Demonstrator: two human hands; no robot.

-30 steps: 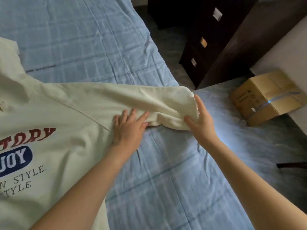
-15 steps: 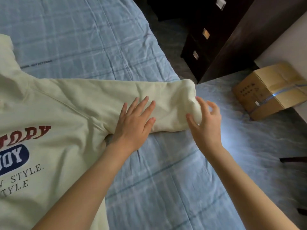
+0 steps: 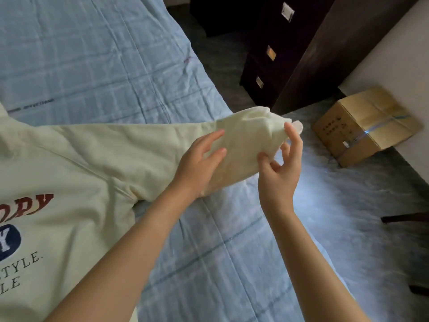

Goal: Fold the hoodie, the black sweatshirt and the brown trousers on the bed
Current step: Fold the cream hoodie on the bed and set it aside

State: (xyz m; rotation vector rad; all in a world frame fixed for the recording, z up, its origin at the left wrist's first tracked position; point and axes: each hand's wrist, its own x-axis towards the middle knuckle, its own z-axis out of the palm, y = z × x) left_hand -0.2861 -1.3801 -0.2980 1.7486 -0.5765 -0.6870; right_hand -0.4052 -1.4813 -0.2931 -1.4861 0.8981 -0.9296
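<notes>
Right hand (image 3: 281, 163) pinched the cuff (image 3: 260, 122) of the hoodie (image 3: 69, 170), at 2 o'clock. Left hand (image 3: 199, 163) rested straight-fingered on the sleeve (image 3: 139, 145).

Dark drawers (image 3: 260, 66) and a cardboard box (image 3: 364, 126) on grey floor (image 3: 348, 205).
</notes>
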